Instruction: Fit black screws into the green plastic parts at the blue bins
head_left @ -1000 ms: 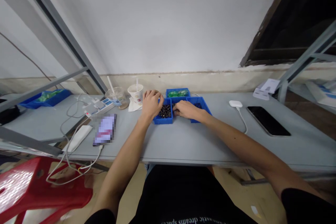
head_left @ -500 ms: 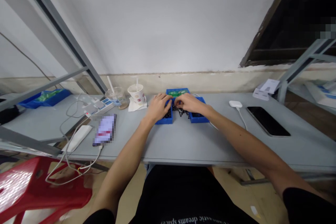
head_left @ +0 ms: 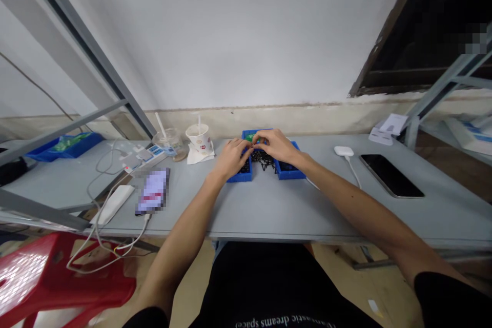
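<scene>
Left hand: your left hand (head_left: 229, 159) reaches over the left blue bin (head_left: 241, 178), its thumb and fingertips bent inward near the bin's far right corner. The gap at the tips is too small to judge.
Right hand: your right hand (head_left: 277, 145) arches in from the right, thumb and index finger curled to meet the left fingertips. A tiny dark item may be between them; you cannot be sure from here.
Loose black pieces: a tangled heap (head_left: 265, 161) lies on the grey table (head_left: 253, 210), at five o'clock from your fingertips, between the left bin and the right blue bin (head_left: 292, 175).
Bins: the left one is at seven o'clock, with dark pieces in it; the right one at four; the back blue bin (head_left: 255, 130) at twelve, with something green (head_left: 249, 137) inside.
Drop risk: a loose pinch could let a tiny part fall into the left bin or the heap, where it would be hard to pick out.
Snag risk: interlocked pieces could drag neighbours along if one is pulled.
Spill risk: the paper cup (head_left: 199, 139), at nine o'clock, could tip if your left hand swings wide.
</scene>
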A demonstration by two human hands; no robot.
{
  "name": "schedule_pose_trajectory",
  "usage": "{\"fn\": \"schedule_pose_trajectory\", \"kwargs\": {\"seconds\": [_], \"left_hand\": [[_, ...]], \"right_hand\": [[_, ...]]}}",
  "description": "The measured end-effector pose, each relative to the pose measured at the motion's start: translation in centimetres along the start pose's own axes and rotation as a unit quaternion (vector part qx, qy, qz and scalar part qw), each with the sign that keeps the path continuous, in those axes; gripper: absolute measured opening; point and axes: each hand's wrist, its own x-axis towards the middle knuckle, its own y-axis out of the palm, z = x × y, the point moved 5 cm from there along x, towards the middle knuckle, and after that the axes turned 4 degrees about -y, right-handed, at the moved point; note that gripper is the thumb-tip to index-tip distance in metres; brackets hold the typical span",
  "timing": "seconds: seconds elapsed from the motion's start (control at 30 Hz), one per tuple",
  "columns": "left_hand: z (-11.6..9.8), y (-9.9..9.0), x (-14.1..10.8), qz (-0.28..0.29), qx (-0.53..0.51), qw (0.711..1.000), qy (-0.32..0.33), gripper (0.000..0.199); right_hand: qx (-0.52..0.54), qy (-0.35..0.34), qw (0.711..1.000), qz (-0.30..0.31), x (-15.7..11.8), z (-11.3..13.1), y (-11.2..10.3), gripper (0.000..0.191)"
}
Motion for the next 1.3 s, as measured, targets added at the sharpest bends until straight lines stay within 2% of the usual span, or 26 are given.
{"fn": "schedule_pose_trajectory", "kwargs": {"seconds": [0.3,0.6,0.77,0.93,1.13,1.3], "left_hand": [[-0.3,-0.5,0.0,-0.025,-0.001,1.000,-0.017,0.026],[-0.4,-0.9,-0.1,-0.041,-0.014,0.999,0.004,0.031],[-0.7,-1.1,-0.1,-0.046,-0.024,0.999,0.015,0.030],[-0.6,-1.0,-0.1,-0.035,-0.024,0.999,0.007,0.030],[-0.2,-1.1,-0.1,-0.039,-0.012,0.999,-0.024,0.030],[-0.4,-1.1,-0.2,-0.033,-0.021,0.999,-0.009,0.031]], "right_hand": [[0.043,0.019,0.999,-0.015,0.1,-0.7,0.2,0.008],[0.026,0.002,1.000,0.004,-0.1,0.5,0.2,0.015],[-0.011,-0.014,1.000,0.021,0.0,0.9,0.7,0.025],[-0.100,0.003,0.994,0.048,-0.1,1.1,0.5,0.033],[-0.090,-0.036,0.992,0.082,-0.3,1.5,0.0,0.018],[-0.090,-0.032,0.990,0.102,-0.3,1.1,0.1,0.021]]}}
